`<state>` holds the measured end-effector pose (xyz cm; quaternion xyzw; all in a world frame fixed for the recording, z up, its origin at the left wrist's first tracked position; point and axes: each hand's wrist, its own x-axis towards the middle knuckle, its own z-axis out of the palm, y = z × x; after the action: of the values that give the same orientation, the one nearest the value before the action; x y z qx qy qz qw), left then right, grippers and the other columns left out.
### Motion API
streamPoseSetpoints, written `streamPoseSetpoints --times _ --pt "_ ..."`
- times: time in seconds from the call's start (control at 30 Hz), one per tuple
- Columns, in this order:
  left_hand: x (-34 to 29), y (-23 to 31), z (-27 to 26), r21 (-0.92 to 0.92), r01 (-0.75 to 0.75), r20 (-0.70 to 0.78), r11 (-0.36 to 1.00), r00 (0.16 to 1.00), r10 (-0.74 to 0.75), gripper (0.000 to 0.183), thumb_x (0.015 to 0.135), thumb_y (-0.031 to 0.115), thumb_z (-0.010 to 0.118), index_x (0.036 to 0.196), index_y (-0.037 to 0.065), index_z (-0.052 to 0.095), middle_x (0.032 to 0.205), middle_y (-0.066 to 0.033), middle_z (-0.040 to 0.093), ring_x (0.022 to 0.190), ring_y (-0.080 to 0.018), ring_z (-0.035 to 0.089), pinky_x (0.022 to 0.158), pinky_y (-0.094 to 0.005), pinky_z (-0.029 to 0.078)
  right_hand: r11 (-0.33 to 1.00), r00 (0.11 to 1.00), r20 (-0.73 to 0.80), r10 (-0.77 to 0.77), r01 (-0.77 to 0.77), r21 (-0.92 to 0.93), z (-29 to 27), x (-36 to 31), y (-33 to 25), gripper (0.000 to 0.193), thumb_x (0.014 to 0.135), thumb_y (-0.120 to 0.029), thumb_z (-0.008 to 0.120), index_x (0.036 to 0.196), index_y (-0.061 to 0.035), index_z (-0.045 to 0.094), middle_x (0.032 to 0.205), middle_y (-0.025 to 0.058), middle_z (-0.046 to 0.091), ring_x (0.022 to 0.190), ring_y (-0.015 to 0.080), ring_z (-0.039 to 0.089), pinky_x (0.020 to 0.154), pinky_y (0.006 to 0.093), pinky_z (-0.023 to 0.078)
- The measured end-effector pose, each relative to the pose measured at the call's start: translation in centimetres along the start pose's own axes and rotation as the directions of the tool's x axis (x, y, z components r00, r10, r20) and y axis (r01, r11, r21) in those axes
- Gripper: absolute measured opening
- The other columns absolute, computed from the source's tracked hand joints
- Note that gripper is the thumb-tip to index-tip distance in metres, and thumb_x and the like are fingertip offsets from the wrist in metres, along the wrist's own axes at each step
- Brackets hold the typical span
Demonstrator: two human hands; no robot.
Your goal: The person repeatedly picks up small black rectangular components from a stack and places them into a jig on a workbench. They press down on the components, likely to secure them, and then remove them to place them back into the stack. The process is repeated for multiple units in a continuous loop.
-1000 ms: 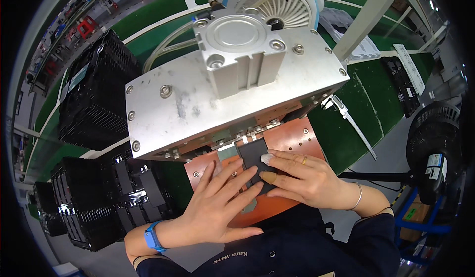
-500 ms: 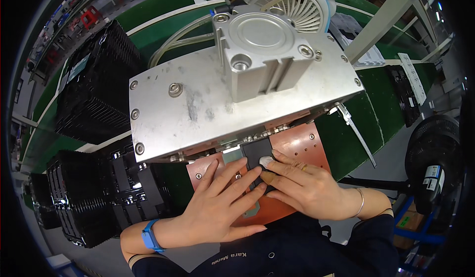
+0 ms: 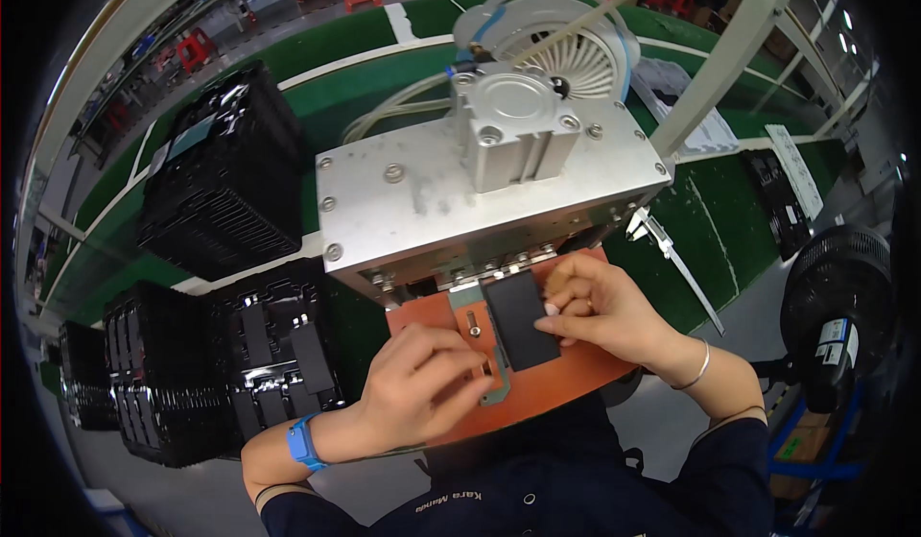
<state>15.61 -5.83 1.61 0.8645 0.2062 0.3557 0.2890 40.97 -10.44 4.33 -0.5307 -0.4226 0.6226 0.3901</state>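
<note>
While the dark rectangular part (image 3: 521, 318) already lay on the orange base plate (image 3: 566, 383) at the front of the metal press (image 3: 480, 201), it seemed not yet fully seated, since both hands were on or beside it and its far end sat just at the lip of the press opening; judging by this, the placing was mostly done and the final alignment remained. The right hand (image 3: 600, 307) pinched the part's right edge between thumb and curled fingers, closed narrowly on it. The left hand (image 3: 422, 379) rested on the plate with fingers bent, tips touching the small grey-green fixture strip (image 3: 484, 345) just beside the part's left edge; it gripped nothing that could be seen. Stacks of black trays (image 3: 225, 201) stood along the left side of the green table (image 3: 729, 220).
</note>
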Motion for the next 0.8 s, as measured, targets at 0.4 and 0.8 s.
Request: streamPoseSetpoints --times 0.4,0.8 --pt "-4.9 0.4 -6.6 -0.31 0.56 -0.101 0.769 0.785 -0.612 0.019 0.091 0.012 0.067 0.097 -0.005 0.061 0.073 -0.0016 0.058 0.066 -0.0035 0.05 0.056 -0.0224 0.043 0.755 0.819 0.321 -0.476 0.568 -0.328 9.1 0.7 -1.5 0.024 0.084 -0.001 0.071 0.103 -0.0017 0.057 0.094 0.0064 0.062 0.08 0.0126 0.066 0.065 0.0246 0.054" --pt "-17.0 -11.1 -15.5 0.33 0.863 -0.7 0.382 0.495 -0.514 0.032 0.079 0.015 0.074 0.109 0.008 0.071 0.094 -0.0093 0.06 0.081 -0.0264 0.06 0.076 -0.0356 0.05 -0.579 0.219 0.951 -0.221 0.755 -0.308 21.2 14.4 2.6 0.013 0.084 -0.013 0.058 0.095 -0.0076 0.063 0.088 0.0012 0.06 0.096 0.0171 0.058 0.082 0.0343 0.05"
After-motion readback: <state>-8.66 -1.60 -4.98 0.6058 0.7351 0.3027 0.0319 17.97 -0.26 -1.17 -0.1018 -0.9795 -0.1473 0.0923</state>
